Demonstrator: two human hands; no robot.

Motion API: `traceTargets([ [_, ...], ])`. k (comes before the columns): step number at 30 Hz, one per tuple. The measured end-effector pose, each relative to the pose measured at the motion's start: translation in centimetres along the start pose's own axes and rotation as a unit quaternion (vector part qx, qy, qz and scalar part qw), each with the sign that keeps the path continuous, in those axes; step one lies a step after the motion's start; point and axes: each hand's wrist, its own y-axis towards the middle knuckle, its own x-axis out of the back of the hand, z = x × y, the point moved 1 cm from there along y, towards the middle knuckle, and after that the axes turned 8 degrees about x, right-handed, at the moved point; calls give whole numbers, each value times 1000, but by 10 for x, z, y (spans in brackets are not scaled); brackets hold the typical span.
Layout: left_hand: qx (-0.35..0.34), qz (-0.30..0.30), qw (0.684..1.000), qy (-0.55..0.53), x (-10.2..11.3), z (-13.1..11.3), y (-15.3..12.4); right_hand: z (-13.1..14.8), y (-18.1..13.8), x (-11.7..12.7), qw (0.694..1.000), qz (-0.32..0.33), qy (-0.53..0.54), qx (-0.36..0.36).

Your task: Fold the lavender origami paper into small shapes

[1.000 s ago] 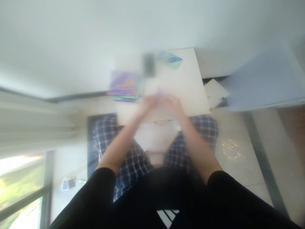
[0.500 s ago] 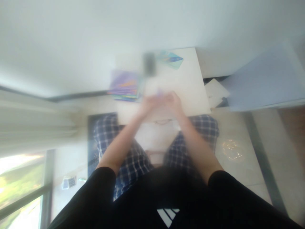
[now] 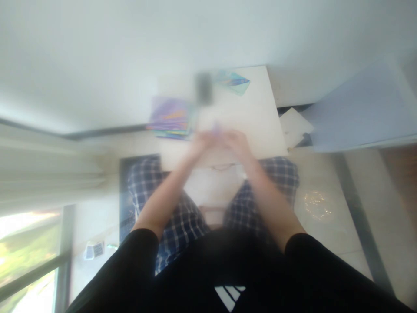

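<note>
My left hand [image 3: 203,141] and my right hand [image 3: 236,140] meet over the near part of the white table [image 3: 257,117]. Both are closed around a small purple piece [image 3: 216,128], its tip pointing up between the fingertips. Haze blurs the fingers, so its exact kind cannot be made out. Left of my left hand lies a stack of colourful purple sheets or booklets [image 3: 171,116]. A blurred dark object [image 3: 204,89] stands farther back on the table, beyond the hands. Beside it, at the back, are light green and blue packets or sheets [image 3: 237,82].
A white wall [image 3: 208,34] rises behind the table. To the right are a pale tilted panel [image 3: 358,108] and a white box-like piece [image 3: 295,126]. My knees in checked trousers [image 3: 278,171] flank the table's front edge. Small cards [image 3: 94,250] lie at lower left.
The purple piece now shows more clearly above the fingertips. My right hand has dropped slightly toward me; my left hand stays about in place.
</note>
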Motion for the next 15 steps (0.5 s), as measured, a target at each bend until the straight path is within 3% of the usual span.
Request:
traceTargets([
  [6,21,-61,996,56,0,17,14,5,-1,1,998,40,-10,37],
  [10,25,-83,996,32,-5,14,9,5,-1,2,1000,25,-7,6],
  [15,6,-87,996,4,-6,8,7,6,-1,1,997,41,-23,62],
])
